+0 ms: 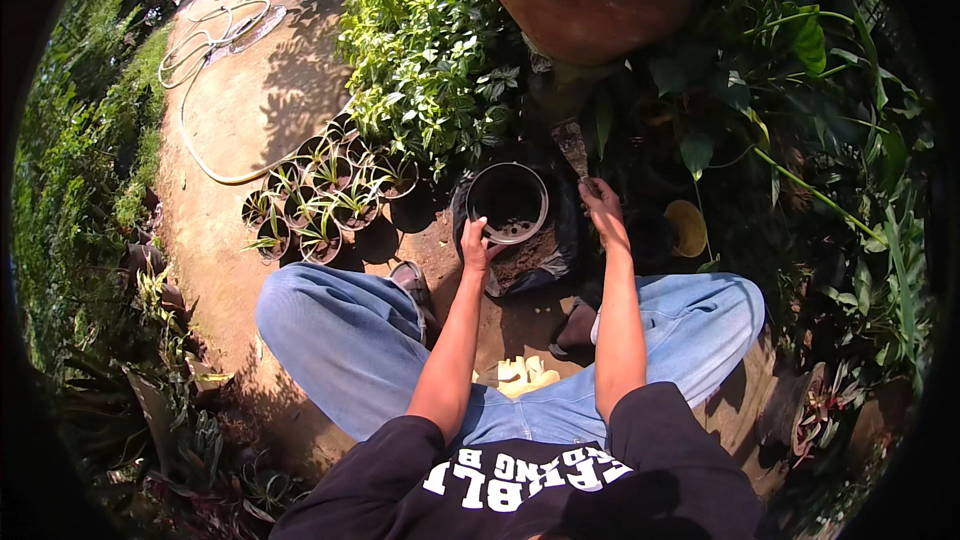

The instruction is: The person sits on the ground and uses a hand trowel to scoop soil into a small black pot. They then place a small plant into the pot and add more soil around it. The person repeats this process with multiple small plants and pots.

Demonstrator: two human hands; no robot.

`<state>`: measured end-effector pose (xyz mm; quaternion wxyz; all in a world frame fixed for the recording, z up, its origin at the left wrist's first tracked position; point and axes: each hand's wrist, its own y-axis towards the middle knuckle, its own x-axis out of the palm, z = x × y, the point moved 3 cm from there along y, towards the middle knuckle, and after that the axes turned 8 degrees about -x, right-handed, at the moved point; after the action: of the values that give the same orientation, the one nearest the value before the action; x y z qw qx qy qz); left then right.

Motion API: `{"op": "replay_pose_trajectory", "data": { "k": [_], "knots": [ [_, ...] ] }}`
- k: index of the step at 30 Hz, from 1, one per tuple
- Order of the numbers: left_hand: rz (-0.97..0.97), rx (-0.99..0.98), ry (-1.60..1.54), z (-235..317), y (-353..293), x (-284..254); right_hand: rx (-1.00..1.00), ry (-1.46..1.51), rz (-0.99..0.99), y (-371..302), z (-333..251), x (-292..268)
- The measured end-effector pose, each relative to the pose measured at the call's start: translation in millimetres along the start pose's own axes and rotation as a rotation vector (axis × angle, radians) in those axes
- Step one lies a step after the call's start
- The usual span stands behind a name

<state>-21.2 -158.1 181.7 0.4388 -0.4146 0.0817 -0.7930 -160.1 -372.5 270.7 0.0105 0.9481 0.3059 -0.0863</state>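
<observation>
Left hand [475, 243] closed on the near-left rim of a dark, round, thin-walled pot [488, 185], thumb up at the lip. Right hand [603, 208] clenched round the grip of a flat-bladed, soil-streaked metal trowel [571, 147], blade angled far and slightly left, clear of the pot. The pot sat over an opened black plastic bag [562, 258], between the feet and a little beyond them; how it was supported underneath could not be told. Judged light and fairly stiff, probably plastic, with some give in the wall; soil inside would add weight low down. Best hold: the rim, or both sides of the wall if filled. Grit might make it slip; not fragile, by its look. The trowel seemed rigid and light, best held by its grip. Loose brown soil [520, 262], crumbly, lay at the near side within the slack, glossy bag. Near, between the legs, a crumpled pale-yellow soft item [527, 376], perhaps gloves. To the right, a round yellow-ochre vessel [686, 228], in shade. To the left, a cluster of small dark pots [322, 252] with narrow, strappy, pale-edged leaves. Far side: a dense bush of small glossy green leaves [425, 60] and a large, smooth terracotta-coloured planter [590, 0]. Far left, a pale, looping hose [222, 178] on packed bare earth [215, 230].
</observation>
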Motion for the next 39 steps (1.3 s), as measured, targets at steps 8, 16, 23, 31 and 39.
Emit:
{"op": "replay_pose_trajectory", "data": {
  "k": [8, 16, 23, 31, 39],
  "knots": [
    [0.005, -0.009, 0.017, 2, -4, 5, 0.013, 0.05, -0.02, 15, 17, -8],
    [-0.055, -0.066, -0.116, -6, 1, 1, 0.102, 0.012, -0.039, 11, 32, -1],
    [-0.021, -0.123, -0.077, -9, 3, -4, 0.18, -0.046, -0.068, 5, 54, -1],
    [0.089, -0.13, -0.072, -13, 11, -4, 0.196, -0.071, -0.075, 6, 66, 3],
    [0.055, -0.236, -0.131, -20, 27, -30, 0.231, -0.098, -0.111, 0, 68, 7]
  ]
}}
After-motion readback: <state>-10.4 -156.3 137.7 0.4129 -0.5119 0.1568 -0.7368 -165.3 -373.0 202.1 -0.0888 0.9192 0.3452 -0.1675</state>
